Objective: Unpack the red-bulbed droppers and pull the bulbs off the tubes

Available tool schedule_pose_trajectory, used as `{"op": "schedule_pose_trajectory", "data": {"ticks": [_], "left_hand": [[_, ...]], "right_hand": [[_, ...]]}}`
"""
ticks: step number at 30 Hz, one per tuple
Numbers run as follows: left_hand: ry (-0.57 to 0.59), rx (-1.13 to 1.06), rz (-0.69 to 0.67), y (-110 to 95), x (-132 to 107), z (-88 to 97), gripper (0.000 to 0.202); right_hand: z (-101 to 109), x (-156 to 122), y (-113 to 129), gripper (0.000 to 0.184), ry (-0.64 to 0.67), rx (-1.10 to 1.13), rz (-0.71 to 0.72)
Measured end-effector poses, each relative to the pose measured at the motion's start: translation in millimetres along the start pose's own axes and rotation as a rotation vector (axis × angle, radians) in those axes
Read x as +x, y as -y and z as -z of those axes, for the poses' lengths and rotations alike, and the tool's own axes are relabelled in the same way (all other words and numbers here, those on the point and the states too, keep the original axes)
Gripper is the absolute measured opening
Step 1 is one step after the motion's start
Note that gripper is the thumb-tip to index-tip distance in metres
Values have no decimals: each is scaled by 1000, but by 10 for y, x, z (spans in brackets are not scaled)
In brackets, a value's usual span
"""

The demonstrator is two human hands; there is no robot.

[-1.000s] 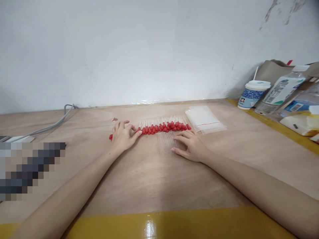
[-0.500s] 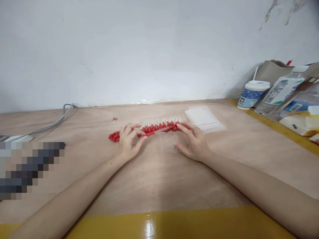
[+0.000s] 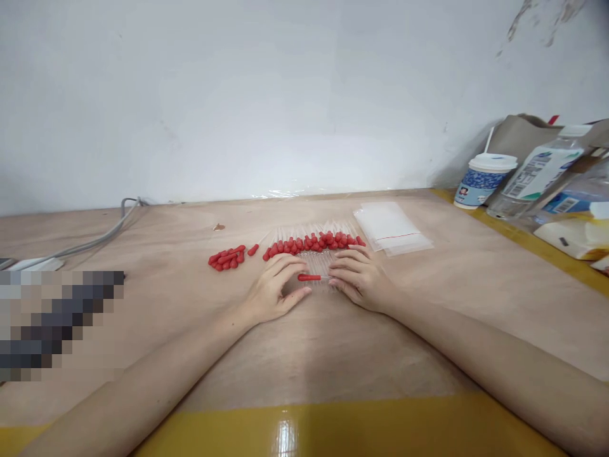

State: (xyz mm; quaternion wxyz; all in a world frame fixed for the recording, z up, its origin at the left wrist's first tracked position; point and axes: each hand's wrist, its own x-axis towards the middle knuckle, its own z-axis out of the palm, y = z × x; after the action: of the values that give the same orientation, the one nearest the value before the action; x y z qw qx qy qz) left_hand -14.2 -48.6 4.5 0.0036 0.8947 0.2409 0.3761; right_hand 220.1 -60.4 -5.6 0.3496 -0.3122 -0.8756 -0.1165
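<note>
My left hand (image 3: 273,296) and my right hand (image 3: 359,279) meet at the table's middle, fingers curled, pinching between them one clear glass dropper with a red rubber bulb (image 3: 309,277). It sits over a small batch of bare clear tubes (image 3: 318,261) lying on the wood. Just beyond lies a row of assembled droppers with red bulbs (image 3: 314,242). A loose heap of red bulbs (image 3: 227,258) rests to the left of that row.
A stack of clear zip bags (image 3: 391,228) lies right of the row. A lidded cup (image 3: 483,179), bottles (image 3: 540,170) and boxes crowd the right edge. A grey cable (image 3: 102,238) runs along the back left. Yellow tape (image 3: 304,431) marks the near edge.
My left hand left the red bulb heap and came toward me and rightward. Both hands now pinch one dropper closer to me than the row.
</note>
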Motion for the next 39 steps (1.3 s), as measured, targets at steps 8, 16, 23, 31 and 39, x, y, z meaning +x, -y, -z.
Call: {"op": "schedule_pose_trajectory", "data": {"ticks": [8,16,23,31,39], "left_hand": [[-5,17,-84,32,34,-160,17],[-37,59,-144,15,41,-165,21],[1,138,-229,-5,65,-137,15],[59,175,-216,-43,71,-83,16],[125,136,-161,-50,45,-78,17]], "right_hand": [[-59,39,77,18,6,30,22],[-152,63,88,17,-65,72,44],[-188,51,87,10,-134,82,104],[-135,42,117,9,-159,14,169],[-84,54,111,11,-157,-102,259]]}}
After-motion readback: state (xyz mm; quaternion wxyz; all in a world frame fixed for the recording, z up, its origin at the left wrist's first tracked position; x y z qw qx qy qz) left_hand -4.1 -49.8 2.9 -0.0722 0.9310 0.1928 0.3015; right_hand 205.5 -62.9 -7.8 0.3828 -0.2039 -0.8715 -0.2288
